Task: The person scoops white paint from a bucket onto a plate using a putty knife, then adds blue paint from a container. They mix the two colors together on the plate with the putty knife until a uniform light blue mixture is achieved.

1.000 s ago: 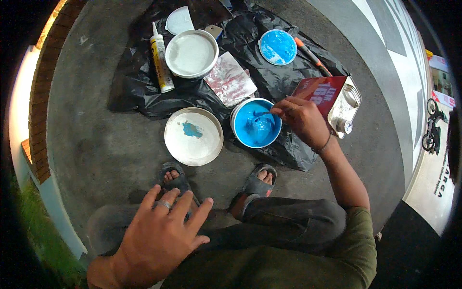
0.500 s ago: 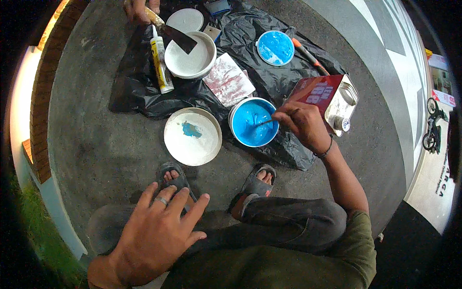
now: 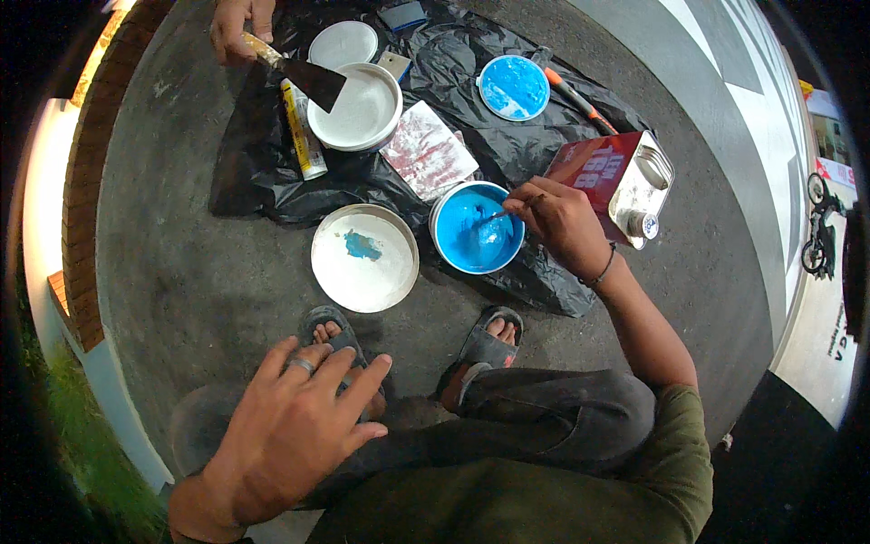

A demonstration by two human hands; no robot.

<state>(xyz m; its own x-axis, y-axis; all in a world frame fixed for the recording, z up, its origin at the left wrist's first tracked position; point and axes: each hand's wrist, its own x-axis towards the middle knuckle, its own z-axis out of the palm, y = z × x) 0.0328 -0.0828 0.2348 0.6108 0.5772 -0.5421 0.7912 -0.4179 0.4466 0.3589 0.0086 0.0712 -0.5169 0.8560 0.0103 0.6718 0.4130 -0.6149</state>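
My right hand pinches a thin dark stirring tool whose lower end is sunk in blue paint. The paint fills a round white tub, and the exact kind of tool cannot be made out. Over my left knee hovers my left hand, fingers spread, holding nothing. Left of the paint tub, a white lid with a teal smear lies on the ground. At the upper left, another person's hand grips a putty knife, its blade above a tub of white filler.
Black plastic sheeting lies under most items. On it are a yellow-and-white cartridge, a white-smeared sanding sheet, a blue-coated lid and an orange-handled tool. A red metal can lies beside my right hand.
My right hand has shifted slightly left and up, and the stirring tool has moved within the paint. The other person's putty knife has moved left. My left hand stays nearly still.
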